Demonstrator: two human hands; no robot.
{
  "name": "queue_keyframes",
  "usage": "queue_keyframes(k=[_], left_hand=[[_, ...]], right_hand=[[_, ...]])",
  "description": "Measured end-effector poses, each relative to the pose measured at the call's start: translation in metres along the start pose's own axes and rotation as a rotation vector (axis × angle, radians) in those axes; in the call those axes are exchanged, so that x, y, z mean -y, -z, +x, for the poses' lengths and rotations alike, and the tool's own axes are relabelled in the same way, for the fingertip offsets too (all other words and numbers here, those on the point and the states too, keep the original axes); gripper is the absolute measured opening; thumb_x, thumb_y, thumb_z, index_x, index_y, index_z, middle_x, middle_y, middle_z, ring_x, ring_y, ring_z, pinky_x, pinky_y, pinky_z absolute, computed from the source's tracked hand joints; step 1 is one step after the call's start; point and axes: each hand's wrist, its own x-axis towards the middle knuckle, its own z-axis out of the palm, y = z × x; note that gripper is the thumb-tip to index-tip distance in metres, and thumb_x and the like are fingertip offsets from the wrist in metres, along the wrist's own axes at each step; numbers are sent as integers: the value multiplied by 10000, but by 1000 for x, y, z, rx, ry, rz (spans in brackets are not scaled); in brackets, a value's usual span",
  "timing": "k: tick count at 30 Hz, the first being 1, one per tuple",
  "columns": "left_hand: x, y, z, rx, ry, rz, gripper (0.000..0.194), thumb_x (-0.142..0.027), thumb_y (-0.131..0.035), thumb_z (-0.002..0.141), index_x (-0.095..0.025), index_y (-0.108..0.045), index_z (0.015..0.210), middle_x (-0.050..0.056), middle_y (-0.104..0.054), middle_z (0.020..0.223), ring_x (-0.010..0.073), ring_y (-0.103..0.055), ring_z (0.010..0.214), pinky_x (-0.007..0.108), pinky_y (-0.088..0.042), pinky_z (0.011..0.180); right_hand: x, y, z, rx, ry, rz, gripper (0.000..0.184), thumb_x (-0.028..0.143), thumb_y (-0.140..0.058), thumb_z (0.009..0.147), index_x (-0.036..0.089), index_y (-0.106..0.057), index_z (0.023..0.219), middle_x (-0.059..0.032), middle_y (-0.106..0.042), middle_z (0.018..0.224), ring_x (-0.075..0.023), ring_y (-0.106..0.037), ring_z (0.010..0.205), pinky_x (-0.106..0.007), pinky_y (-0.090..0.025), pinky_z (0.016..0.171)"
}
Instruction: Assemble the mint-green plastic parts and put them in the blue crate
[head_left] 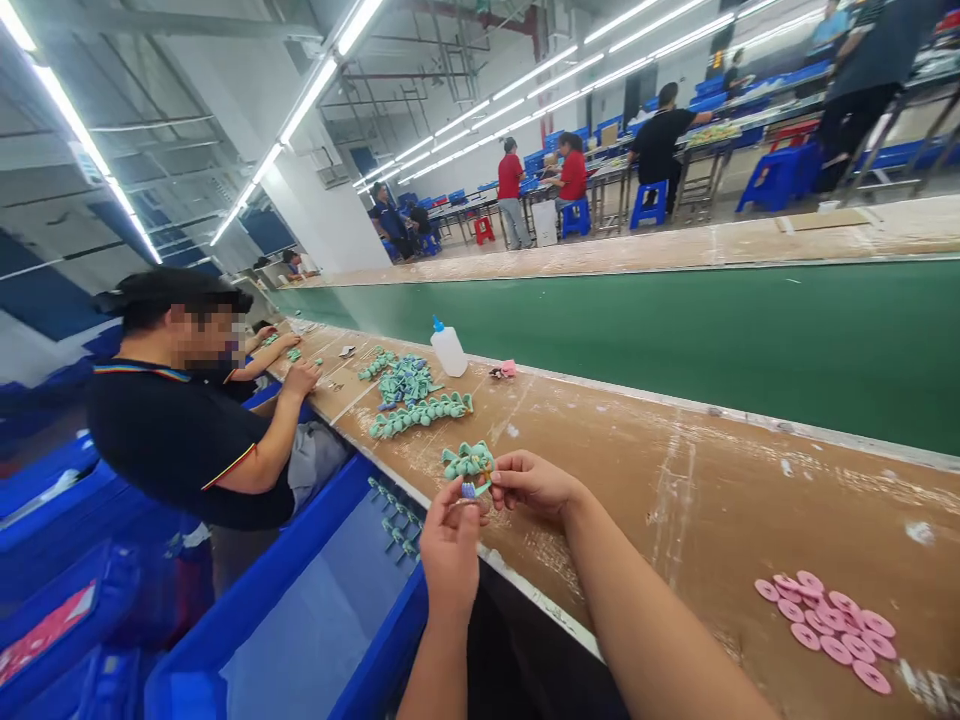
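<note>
Mint-green plastic right up close, folks: the left hand and the right hand are clenched on a knobbly mint-green cluster, held just above the bench edge, with a little blue-and-white piece poking out at its lower end, tight against the left fingertips. Below the hands, on the near side, sits a blue crate with small green parts lying inside. To the right, a scatter of pink rings lies on the brown bench, overlapping one another. Moving up the bench, two long green strips and a heap of green parts sit side by side, with a white glue bottle, blue nozzle up, standing just beyond them and a scrap of pink nearby. On the left, a co-worker in a black polo leans in, one hand resting at the bench, another worker's hand just past it. Beyond the bench runs a green belt, and across it, well back, people in red shirts work at tables among blue stools.
</note>
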Motion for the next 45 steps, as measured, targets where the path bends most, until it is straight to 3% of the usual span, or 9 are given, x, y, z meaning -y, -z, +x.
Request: queue_keyframes(k=[8,14,22,28,32,36,39,42,45], left_hand=[[25,11,-7,-192,132,-56,705,-556,-892,717,-138,-694,1250,140,-783,1130,201,-771,1000,304,-640,937],[38,30,-4,-165,195,-210,682,-500,-949,650,-131,-730,1181,155,-790,1132,208,-770,992,326,-650,932],[50,55,-11,-70,222,-135,642,-561,-915,681,-143,-760,1144,164,-788,1138,251,-758,1053,387,-626,1009],[61,65,-14,-97,301,-242,638,-559,-953,632,-158,-782,1099,134,-798,1101,219,-755,998,327,-623,957],[72,113,8,-301,336,-318,694,-526,-993,575,-142,-766,1107,111,-798,1045,173,-746,879,301,-634,885],[81,203,54,-571,341,-260,324,-187,-833,829,-141,-725,1131,56,-776,997,88,-719,843,221,-594,899],[92,263,86,-675,391,-181,199,-61,-692,908,-122,-705,1097,37,-744,930,71,-694,804,219,-591,881],[111,295,107,-730,508,-89,145,-55,-663,922,-102,-676,1059,8,-697,895,88,-665,776,232,-603,774],[139,303,119,-754,618,6,131,-132,-684,939,-105,-665,1066,7,-677,913,99,-648,776,236,-602,715]], right_hand=[[-9,-14,4,-79,-75,-284,548,612,-830,807,90,-689,895,-31,-678,768,-71,-596,664,-174,-457,610],[-17,-17,11,-40,-128,-471,565,653,-770,848,103,-733,970,-45,-665,801,-98,-584,726,-201,-468,650],[-16,-25,13,20,-234,-655,598,688,-703,883,108,-735,1024,-54,-664,834,-108,-554,734,-236,-460,683],[-13,-37,13,9,-289,-725,647,728,-697,866,115,-748,1068,-67,-688,873,-116,-553,749,-254,-433,686],[-17,-34,11,-50,-281,-682,715,750,-711,843,121,-722,1184,-90,-714,937,-143,-611,819,-266,-463,721],[-17,-30,10,-66,-263,-637,705,741,-708,854,133,-704,1210,-90,-707,954,-162,-639,888,-273,-495,757],[-17,-29,12,-68,-267,-622,710,745,-715,845,132,-697,1203,-91,-699,960,-165,-642,895,-274,-500,746],[-16,-27,14,-70,-279,-612,740,756,-723,830,123,-687,1212,-90,-692,956,-163,-641,884,-276,-507,740],[-16,-27,16,-79,-283,-591,766,765,-732,815,117,-678,1221,-84,-686,944,-148,-629,853,-276,-514,735]])
